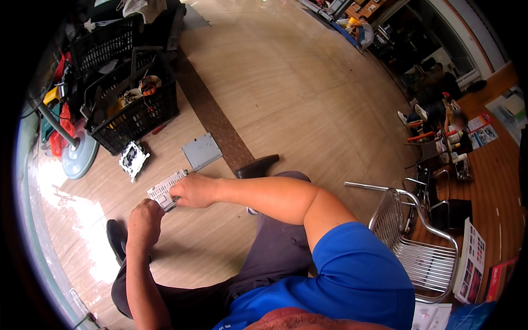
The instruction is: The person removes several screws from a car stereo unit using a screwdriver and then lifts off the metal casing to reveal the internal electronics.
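Note:
My right hand (191, 190) has its fingers curled over the right part of a silvery, slotted metal piece (164, 187), held out over the floor between my knees. My left hand (145, 220) grips that piece at its lower left end. Part of the piece is hidden by my fingers. Just beyond it a flat grey metal plate (202, 150) lies on the floor. To that plate's left lies a white frame with black parts (133, 160).
A black plastic crate (132, 124) of tools stands at the upper left, beside a round pedestal base (78, 159). A steel chair (415, 256) and wooden counter (495, 192) are at my right. Other people sit at the far right (440, 110) and far back (364, 34).

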A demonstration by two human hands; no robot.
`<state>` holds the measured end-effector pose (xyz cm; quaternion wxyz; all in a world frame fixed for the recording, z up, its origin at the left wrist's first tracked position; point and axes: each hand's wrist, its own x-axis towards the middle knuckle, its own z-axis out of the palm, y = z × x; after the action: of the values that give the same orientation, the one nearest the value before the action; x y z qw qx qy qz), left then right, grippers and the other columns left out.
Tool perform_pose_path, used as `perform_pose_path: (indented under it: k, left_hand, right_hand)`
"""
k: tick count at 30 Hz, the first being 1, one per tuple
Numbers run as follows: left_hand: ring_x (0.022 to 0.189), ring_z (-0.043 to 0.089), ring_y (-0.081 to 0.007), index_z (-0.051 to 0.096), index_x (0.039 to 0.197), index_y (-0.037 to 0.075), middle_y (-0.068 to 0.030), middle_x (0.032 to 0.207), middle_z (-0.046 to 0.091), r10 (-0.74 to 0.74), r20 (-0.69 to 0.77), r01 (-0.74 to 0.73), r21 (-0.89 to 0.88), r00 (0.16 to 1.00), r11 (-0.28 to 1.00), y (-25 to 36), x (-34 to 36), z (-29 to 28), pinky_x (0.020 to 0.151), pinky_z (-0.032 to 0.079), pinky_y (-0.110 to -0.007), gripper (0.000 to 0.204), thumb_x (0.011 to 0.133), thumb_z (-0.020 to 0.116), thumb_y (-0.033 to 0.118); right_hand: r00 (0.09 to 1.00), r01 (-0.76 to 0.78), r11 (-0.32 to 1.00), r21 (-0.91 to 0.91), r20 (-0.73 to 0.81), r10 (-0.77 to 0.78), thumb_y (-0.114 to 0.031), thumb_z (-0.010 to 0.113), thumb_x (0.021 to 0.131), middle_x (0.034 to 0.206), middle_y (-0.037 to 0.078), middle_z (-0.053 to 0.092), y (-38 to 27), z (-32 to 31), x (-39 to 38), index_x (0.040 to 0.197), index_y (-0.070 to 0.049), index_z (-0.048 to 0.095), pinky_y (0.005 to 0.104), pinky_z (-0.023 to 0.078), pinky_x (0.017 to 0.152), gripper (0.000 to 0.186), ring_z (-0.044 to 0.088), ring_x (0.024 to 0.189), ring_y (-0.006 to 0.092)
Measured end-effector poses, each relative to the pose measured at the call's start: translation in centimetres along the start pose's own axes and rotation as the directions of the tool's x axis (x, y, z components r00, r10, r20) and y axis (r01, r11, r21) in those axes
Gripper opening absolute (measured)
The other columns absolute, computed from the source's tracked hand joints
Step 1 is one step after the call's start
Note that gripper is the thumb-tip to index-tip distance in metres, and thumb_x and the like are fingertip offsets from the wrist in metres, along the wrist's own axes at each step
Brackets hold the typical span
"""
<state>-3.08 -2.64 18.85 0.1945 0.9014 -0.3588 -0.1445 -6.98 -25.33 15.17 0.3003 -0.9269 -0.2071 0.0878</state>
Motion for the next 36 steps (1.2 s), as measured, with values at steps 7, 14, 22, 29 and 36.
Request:
perform_pose_path:
  k: [7, 14, 22, 29, 36]
  left_hand:
    - [0.088, 0.064, -0.0409, 0.062, 0.088, -0.001, -0.0207, 0.095, 0.065, 0.023, -0.005, -0.023, -0.005, 1.000, 1.000, 0.0, 0.2, 0.6, 0.077, 0.051, -0.050, 0.017, 0.089, 0.066, 0.015]
    - [0.088, 0.064, -0.0407, 0.062, 0.088, -0.001, -0.0205, 0.096, 0.065, 0.024, -0.003, -0.024, 0.014, 1.000, 1.000, 0.5, 0.1, 0.2, 0.077, 0.051, -0.050, 0.016, 0.089, 0.066, 0.015]
    - [0.084, 0.065, -0.0398, 0.063, 0.085, 0.000, -0.0215, 0.091, 0.066, 0.070, -0.004, -0.070, 0.068, 0.998, 0.995, -0.3, 0.0, 0.6, 0.076, 0.052, -0.048, 0.017, 0.088, 0.066, 0.016]
    - [0.087, 0.067, -0.0370, 0.065, 0.089, 0.002, -0.0186, 0.092, 0.068, 0.072, 0.020, -0.074, 0.090, 0.997, 0.993, -0.4, -0.4, -0.2, 0.078, 0.053, -0.046, 0.018, 0.091, 0.064, 0.020]
    - [0.089, 0.067, -0.0354, 0.066, 0.089, 0.003, -0.0163, 0.094, 0.069, 0.077, 0.040, -0.080, 0.087, 0.996, 0.993, -0.1, -0.5, -0.2, 0.079, 0.054, -0.046, 0.014, 0.091, 0.061, 0.016]
  right_hand:
    - [0.999, -0.037, 0.999, 0.027, 0.037, 0.036, -0.026, 0.063, 0.087, 0.096, 0.022, 0.070, -0.1, -0.3, -0.3, 0.096, -0.004, 0.065, 0.0489, 0.052, 0.086, 0.024, 0.067, 0.095, 0.0395]
    - [1.000, 0.007, 1.000, 0.006, 0.001, -0.007, -0.023, 0.067, 0.087, 0.092, 0.018, 0.069, 0.0, -0.3, -0.4, 0.094, -0.005, 0.064, 0.0473, 0.052, 0.081, 0.020, 0.067, 0.090, 0.0372]
    - [1.000, 0.024, 0.999, 0.041, 0.018, -0.024, -0.021, 0.067, 0.087, 0.096, 0.018, 0.068, -0.2, -0.1, -0.2, 0.100, -0.005, 0.065, 0.0478, 0.052, 0.081, 0.021, 0.066, 0.092, 0.0384]
    - [0.998, 0.019, 0.999, 0.027, 0.058, -0.021, -0.020, 0.066, 0.089, 0.102, 0.015, 0.069, -1.0, -0.8, -0.2, 0.105, -0.005, 0.065, 0.0465, 0.052, 0.082, 0.023, 0.066, 0.096, 0.0368]
    - [0.999, 0.035, 0.998, 0.043, 0.037, -0.037, -0.022, 0.064, 0.089, 0.099, 0.017, 0.068, -0.9, -1.0, -0.3, 0.101, -0.004, 0.063, 0.0479, 0.051, 0.082, 0.021, 0.064, 0.095, 0.0386]
